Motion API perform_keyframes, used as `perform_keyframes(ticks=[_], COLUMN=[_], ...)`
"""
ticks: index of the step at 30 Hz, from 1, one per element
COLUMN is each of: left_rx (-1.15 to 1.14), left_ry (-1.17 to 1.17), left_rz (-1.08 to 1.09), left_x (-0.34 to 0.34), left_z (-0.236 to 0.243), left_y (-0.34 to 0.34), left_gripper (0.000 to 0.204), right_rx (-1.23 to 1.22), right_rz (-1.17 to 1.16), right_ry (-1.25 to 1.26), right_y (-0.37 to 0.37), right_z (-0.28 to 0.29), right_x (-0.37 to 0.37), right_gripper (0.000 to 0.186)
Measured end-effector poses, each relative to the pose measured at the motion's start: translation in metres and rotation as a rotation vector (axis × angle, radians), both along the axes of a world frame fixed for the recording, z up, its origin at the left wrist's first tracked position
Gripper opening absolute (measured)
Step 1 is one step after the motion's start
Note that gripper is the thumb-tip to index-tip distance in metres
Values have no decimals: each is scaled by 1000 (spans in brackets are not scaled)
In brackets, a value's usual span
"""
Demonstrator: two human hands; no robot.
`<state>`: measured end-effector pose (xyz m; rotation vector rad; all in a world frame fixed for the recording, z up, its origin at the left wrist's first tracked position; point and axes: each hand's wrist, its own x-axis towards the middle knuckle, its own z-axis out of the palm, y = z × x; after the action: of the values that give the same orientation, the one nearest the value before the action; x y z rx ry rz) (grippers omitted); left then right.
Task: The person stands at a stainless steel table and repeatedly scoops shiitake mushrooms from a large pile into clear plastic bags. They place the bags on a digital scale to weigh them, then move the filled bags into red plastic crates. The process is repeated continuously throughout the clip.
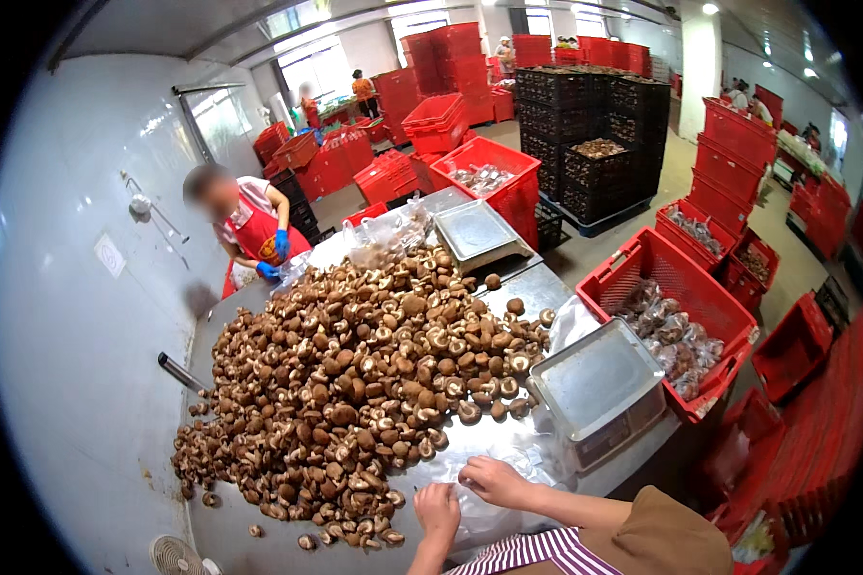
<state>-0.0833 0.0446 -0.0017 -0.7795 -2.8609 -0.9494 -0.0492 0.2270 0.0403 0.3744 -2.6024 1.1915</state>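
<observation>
Brown sleeve nearest, hands pinch plastic; notice unreadable.

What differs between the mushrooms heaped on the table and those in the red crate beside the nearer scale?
The heaped mushrooms lie loose; the crated mushrooms are in clear plastic bags. The heaped mushrooms spread widely over the table; the crated mushrooms sit within a red crate. Both look brownish.

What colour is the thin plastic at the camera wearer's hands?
The thin plastic looks whitish and translucent, seen best in the head view.
</observation>
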Motion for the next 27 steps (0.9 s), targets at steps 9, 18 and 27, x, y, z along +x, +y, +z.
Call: perform_keyframes(ticks=[9,18,27], left_rx=[318,124,1212], left_ry=[-136,-143,-915], left_rz=[-76,239,750], left_x=[24,20,16], left_z=[43,-54,-34], left_y=[22,-40,-77], left_gripper=[16,22,22], right_rx=[19,-1,-139], right_rz=[-343,-381,-469], right_ry=[-259,-50,-383], right_y=[13,43,32], right_z=[-49,-36,-58], right_x=[9,20,34], right_gripper=[14,11,41])
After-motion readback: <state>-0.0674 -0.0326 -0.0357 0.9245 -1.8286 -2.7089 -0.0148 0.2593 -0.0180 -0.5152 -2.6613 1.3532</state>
